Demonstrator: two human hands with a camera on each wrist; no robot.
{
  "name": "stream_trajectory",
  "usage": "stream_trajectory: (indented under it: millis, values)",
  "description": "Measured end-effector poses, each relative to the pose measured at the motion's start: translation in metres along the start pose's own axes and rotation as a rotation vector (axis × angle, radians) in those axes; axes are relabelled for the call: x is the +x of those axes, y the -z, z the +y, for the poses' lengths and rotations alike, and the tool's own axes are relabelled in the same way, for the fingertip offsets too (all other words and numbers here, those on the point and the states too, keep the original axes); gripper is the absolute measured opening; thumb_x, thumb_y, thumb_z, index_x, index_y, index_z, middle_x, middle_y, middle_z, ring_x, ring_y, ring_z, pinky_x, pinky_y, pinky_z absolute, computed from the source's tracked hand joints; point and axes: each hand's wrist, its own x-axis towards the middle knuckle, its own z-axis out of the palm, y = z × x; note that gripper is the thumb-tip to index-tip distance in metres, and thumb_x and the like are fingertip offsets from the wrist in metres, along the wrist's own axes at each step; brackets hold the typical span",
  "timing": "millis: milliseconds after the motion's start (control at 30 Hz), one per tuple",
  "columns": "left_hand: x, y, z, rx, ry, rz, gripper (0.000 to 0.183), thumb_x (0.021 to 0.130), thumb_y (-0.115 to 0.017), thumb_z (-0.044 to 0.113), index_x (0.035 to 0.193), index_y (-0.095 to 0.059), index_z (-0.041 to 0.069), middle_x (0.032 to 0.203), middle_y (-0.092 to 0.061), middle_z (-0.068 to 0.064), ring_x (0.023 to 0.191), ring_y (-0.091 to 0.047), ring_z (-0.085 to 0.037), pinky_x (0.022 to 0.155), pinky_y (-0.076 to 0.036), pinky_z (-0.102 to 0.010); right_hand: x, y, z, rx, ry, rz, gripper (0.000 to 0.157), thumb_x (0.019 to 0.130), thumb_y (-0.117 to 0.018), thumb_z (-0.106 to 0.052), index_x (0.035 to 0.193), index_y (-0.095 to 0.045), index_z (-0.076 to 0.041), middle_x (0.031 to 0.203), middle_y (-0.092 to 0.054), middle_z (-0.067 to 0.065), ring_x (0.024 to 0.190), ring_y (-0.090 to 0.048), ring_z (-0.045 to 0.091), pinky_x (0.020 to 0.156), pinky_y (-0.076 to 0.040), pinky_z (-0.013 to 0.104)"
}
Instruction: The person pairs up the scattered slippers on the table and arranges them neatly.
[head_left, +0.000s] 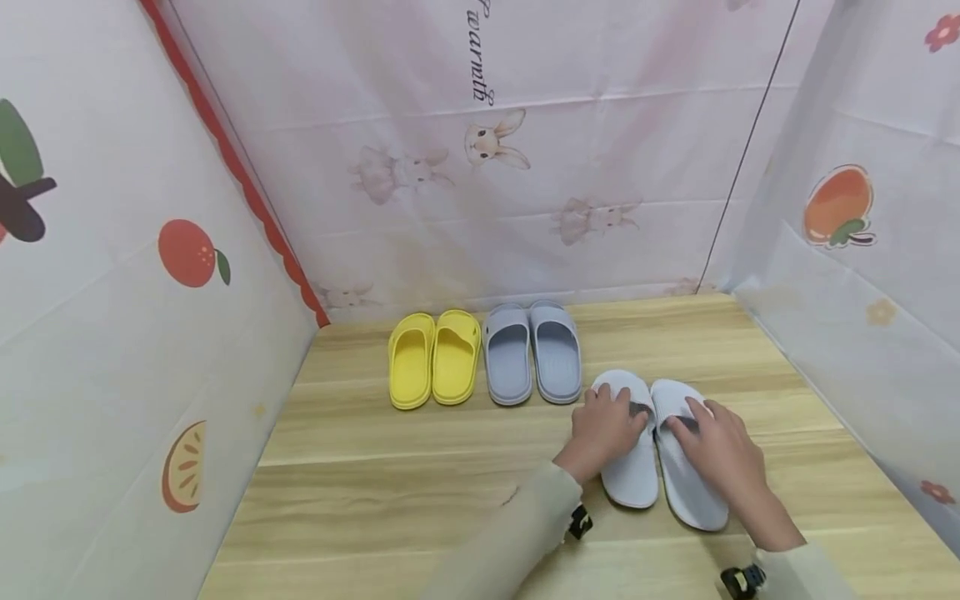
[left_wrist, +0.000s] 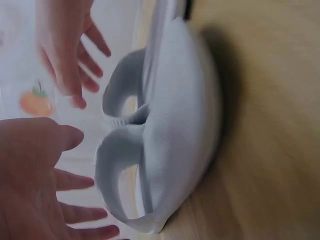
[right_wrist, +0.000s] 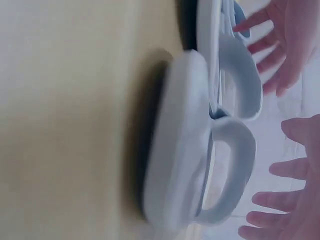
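Observation:
A pair of white slippers stands side by side on the wooden floor, straps toward the wall: the left slipper (head_left: 632,477) and the right slipper (head_left: 693,487). Above the left one's strap (left_wrist: 117,170) hovers my left hand (head_left: 609,427), its fingers spread and their tips close to the strap's edge. My right hand (head_left: 722,446) is over the right slipper, fingers apart and loosely extended. In the right wrist view, a gap shows between those fingers (right_wrist: 280,200) and the strap (right_wrist: 240,175). Both hands hold nothing.
Yellow slippers (head_left: 411,371) stand near the back wall, with a pair of grey slippers (head_left: 508,367) right next to them. Cloth-covered walls with fruit and rabbit prints enclose the wooden floor (head_left: 375,500) at the left, back (head_left: 450,250) and right.

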Motion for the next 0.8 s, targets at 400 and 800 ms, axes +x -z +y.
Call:
stream_trajectory:
  millis: [400, 800]
  values:
    - [-0.031, -0.011, 0.007, 0.127, -0.144, 0.076, 0.067, 0.099, -0.053, 0.057, 0.153, -0.04, 0.019, 0.152, -0.041, -0.009, 0.135, -0.043, -0.026, 0.098, -0.052, -0.033, -0.02, -0.014, 0.007, 0.012, 0.125, 0.012, 0.07, 0.103, -0.052, -0.044, 0.147, -0.041, 0.009, 0.142, -0.034, 0.047, 0.126, -0.034, 0.067, 0.097, -0.034, 0.078]
    - [-0.023, -0.015, 0.01, 0.131, -0.125, 0.05, 0.071, 0.1, -0.05, 0.056, 0.155, -0.037, 0.014, 0.155, -0.038, -0.013, 0.138, -0.041, -0.031, 0.109, -0.044, -0.039, -0.01, -0.023, 0.004, -0.008, 0.252, 0.102, 0.065, 0.093, -0.07, -0.023, 0.136, -0.047, 0.02, 0.125, -0.042, 0.054, 0.12, -0.04, 0.068, 0.101, -0.033, 0.072]
